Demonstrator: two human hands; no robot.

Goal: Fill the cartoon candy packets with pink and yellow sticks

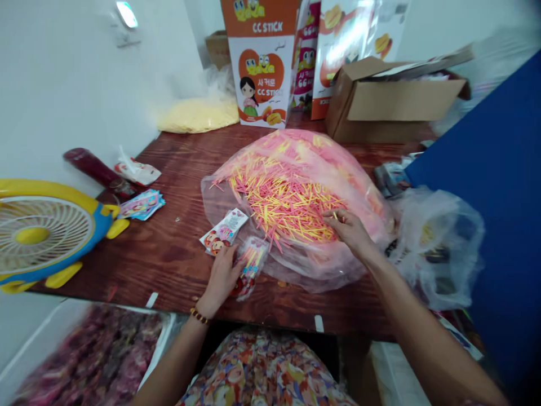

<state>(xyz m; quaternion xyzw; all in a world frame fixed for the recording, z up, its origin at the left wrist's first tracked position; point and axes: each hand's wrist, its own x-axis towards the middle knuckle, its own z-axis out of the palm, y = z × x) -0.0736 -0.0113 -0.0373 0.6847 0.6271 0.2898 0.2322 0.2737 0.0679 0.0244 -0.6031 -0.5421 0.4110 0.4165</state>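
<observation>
Wooden table (177,169) bears stick bag (291,197), packets (226,230), fan (38,234), boxes (389,101).

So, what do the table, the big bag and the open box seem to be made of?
Table: probably stained wood, reddish-brown, grain showing. Big bag: thin clear plastic film, glossy and wrinkled, sticks visible through it. Open box: plain brown cardboard, matt, with folded flaps.
</observation>
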